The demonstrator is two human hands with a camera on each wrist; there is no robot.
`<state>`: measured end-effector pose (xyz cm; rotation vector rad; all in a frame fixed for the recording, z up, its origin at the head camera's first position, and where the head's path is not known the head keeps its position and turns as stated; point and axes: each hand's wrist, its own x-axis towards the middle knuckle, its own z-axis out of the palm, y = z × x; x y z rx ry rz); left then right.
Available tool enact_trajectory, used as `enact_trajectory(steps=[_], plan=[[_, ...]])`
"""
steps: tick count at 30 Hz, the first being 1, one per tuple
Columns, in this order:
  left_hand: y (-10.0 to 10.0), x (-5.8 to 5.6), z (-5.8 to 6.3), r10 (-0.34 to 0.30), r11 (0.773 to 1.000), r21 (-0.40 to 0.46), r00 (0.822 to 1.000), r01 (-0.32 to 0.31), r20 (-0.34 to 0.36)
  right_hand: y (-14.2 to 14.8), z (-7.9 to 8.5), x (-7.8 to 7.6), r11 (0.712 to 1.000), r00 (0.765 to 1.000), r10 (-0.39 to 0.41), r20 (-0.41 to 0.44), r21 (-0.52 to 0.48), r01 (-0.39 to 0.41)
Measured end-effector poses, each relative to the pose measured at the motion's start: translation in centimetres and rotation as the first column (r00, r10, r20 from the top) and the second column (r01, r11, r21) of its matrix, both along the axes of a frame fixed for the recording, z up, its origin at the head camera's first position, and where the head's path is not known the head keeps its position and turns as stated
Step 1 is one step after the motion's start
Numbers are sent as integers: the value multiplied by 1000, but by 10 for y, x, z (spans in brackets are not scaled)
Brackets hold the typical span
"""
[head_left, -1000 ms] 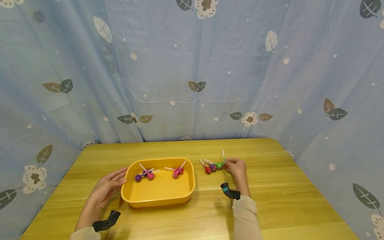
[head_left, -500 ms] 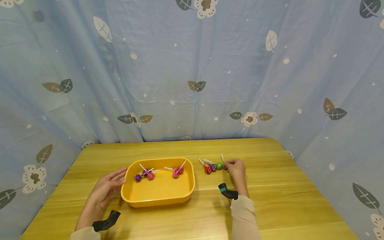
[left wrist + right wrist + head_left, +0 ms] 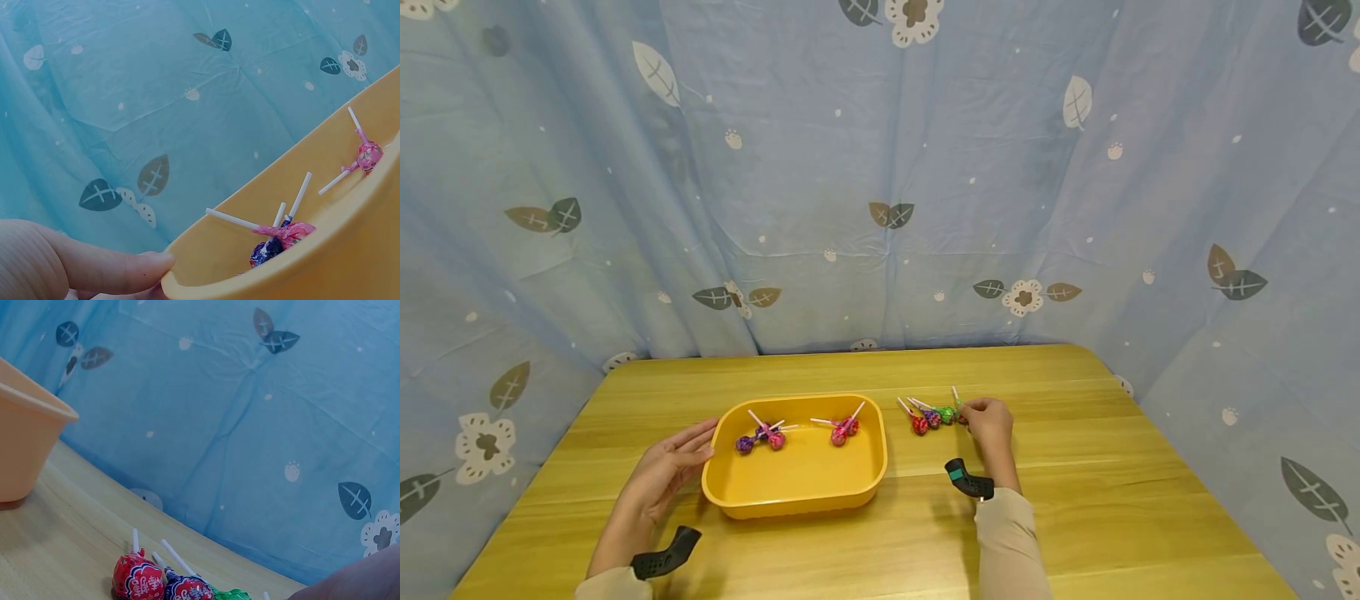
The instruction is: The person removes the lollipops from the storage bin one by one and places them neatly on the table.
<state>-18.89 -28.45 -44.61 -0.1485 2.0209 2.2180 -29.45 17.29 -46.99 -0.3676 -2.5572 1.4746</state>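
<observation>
In the head view, my left hand (image 3: 658,471) rests against the left end of a yellow plastic tray (image 3: 790,505), its fingers fairly straight. The left wrist view shows the thumb (image 3: 119,272) touching the rim. Inside the tray lie purple lollipops (image 3: 745,445) and pink lollipops (image 3: 777,439). At the right, my right hand (image 3: 990,421) pinches a lollipop (image 3: 957,398) with a green-wrapped neck and white stick; the fingers partly hide its head. Beside it, to the left, lie a red lollipop (image 3: 920,426), a purple-blue one (image 3: 932,418) and a green one (image 3: 947,415).
The wooden table (image 3: 1120,500) carries everything. A blue curtain (image 3: 820,167) with leaf and flower prints hangs along its back edge. Black camera mounts (image 3: 968,480) sit on both wrists.
Over the first half second my right hand lowered the lollipop slightly and shifted a little left, toward the row. Since then it has hardly moved. The left hand and tray stay put.
</observation>
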Motion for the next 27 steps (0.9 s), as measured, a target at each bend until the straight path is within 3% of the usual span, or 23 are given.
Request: enact_trajectory(steps=[21,27], plan=[[1,0,2,-5,1000,-13,1000,5,4,7,3,-2,999,999,-25,23,-21,26],[1,0,1,2,1000,-12,1000,-2,-3,7,11,1,989,1000,4,22,-146,0]])
